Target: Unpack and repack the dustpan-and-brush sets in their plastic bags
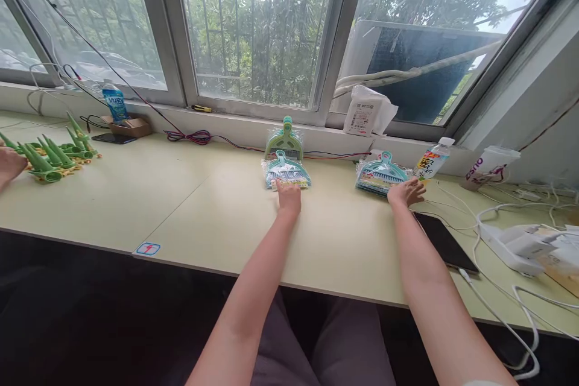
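My left hand is at the front edge of a bagged small dustpan and brush set, blue-green with a patterned label. Its fingers are curled in and appear to pinch the wrapping. Right behind stands a green dustpan, also in clear plastic, leaning near the wall. To the right, my right hand touches the right front corner of a pile of similar bagged dustpan sets. The fingers of that hand are spread; its thumb is partly hidden.
At far left another person's hand is beside green cone-shaped parts. On the right are a drink bottle, a plastic cup, a black tablet or phone and a power strip with white cables. Windows line the back.
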`<action>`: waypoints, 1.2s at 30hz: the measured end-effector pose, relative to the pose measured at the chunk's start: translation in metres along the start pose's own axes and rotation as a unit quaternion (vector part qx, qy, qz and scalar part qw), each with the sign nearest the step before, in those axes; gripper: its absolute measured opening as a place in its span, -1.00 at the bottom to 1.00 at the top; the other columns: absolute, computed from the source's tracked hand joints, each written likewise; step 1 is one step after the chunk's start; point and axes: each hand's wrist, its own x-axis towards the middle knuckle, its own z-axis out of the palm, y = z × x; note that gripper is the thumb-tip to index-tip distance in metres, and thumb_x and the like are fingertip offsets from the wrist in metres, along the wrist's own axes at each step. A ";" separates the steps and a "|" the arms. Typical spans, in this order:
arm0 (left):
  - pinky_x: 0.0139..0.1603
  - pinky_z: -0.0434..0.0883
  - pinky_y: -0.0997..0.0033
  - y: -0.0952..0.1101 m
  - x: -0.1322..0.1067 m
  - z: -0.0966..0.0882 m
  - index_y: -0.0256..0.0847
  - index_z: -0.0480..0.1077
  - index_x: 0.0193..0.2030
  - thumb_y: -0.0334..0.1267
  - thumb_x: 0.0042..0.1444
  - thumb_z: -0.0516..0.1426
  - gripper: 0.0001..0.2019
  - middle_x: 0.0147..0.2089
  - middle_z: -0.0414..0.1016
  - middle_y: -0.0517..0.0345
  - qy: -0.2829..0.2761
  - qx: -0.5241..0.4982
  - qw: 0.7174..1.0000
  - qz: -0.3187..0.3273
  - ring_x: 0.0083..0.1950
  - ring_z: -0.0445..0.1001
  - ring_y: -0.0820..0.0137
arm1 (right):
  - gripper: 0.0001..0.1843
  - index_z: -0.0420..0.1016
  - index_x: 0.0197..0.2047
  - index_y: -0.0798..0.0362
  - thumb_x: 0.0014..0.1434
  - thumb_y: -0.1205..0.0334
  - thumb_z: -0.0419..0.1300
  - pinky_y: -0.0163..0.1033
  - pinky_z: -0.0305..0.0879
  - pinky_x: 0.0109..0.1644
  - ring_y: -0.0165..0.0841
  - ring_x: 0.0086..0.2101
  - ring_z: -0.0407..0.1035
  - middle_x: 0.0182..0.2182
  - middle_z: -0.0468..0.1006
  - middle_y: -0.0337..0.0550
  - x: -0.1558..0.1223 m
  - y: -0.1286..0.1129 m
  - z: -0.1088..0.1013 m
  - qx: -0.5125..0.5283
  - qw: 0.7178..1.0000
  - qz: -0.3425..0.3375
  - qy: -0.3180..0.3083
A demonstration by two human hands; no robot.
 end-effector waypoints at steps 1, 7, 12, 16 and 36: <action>0.40 -0.24 -0.06 0.001 0.000 -0.001 -0.41 0.47 -0.09 -0.60 0.05 0.00 -0.67 -0.12 0.50 -0.22 -0.001 0.003 1.000 0.004 0.06 0.41 0.09 | -0.49 0.18 0.16 0.21 0.14 0.29 0.07 0.31 0.02 0.15 0.12 0.19 0.06 0.18 0.19 0.43 -0.003 0.004 0.000 -0.018 1.000 -0.008 0.012; 0.39 -0.17 -0.06 0.003 -0.002 -0.005 -0.39 0.46 -0.12 -0.62 -0.01 0.00 -0.65 -0.21 0.52 -0.14 -0.009 0.052 0.998 0.029 -0.05 0.46 0.13 | -0.59 0.25 0.13 0.14 0.25 0.19 -0.02 0.27 -0.10 0.20 -0.01 0.13 0.15 0.13 0.31 0.24 -0.012 0.035 -0.019 -0.022 0.984 -0.174 -0.016; 0.38 -0.12 0.01 0.004 -0.002 -0.006 -0.36 0.44 -0.12 -0.63 0.01 -0.06 -0.63 -0.26 0.53 -0.09 0.027 0.059 0.997 0.033 -0.09 0.47 0.16 | -0.56 0.21 0.19 0.08 0.26 0.20 -0.06 0.21 -0.10 0.22 -0.04 0.20 0.07 0.19 0.25 0.20 -0.030 0.002 -0.047 0.034 0.977 -0.200 0.067; 0.37 -0.10 0.07 0.004 -0.001 -0.012 -0.35 0.42 -0.07 -0.62 0.01 -0.07 -0.60 -0.33 0.54 -0.05 0.039 0.067 0.996 0.044 -0.18 0.50 0.23 | -0.60 0.34 0.10 0.06 0.23 0.33 -0.08 0.13 -0.06 0.22 -0.12 0.15 0.18 0.12 0.36 0.12 -0.070 -0.056 -0.066 0.107 0.959 -0.263 -0.006; 0.28 0.17 0.24 0.061 -0.021 -0.024 -0.13 0.42 -0.19 -0.33 0.24 -0.01 -0.82 -0.28 0.59 0.13 0.003 -0.185 0.939 0.289 -0.19 0.54 0.34 | -0.26 -0.03 0.09 -0.03 -0.06 0.44 0.29 -0.19 0.52 -0.32 -0.34 -0.44 0.49 -0.34 0.51 -0.22 -0.144 -0.113 -0.086 0.527 0.669 0.249 -0.462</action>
